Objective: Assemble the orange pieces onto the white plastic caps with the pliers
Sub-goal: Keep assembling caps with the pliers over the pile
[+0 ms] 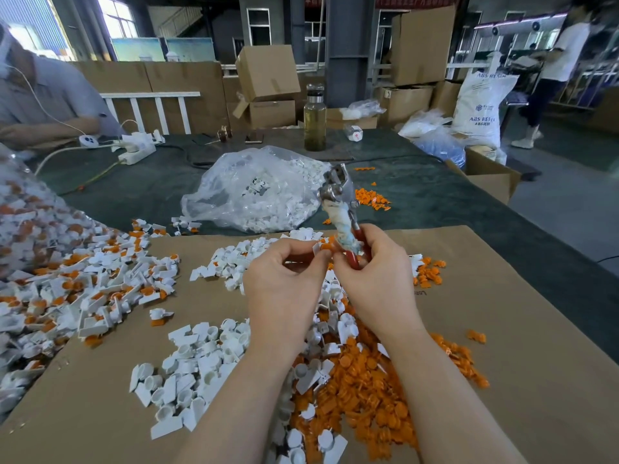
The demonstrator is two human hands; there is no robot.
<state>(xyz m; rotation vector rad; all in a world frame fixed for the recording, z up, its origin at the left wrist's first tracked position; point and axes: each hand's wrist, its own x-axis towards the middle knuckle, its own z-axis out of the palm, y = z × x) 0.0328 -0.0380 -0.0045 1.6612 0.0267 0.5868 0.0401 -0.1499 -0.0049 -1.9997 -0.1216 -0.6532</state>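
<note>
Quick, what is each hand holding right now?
Left hand: pinches a small white plastic cap with an orange piece at its fingertips.
Right hand: grips the red-handled metal pliers, head pointing up.

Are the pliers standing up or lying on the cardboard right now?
Up, tilted slightly left. The right hand grips the pliers by the red handles, metal head pointing away above the cardboard.

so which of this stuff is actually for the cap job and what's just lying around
For the job: pliers in the right hand; white cap pinched by the left hand; loose orange pieces; white caps.

Lying about: bottle; power strip; cardboard boxes.
</note>
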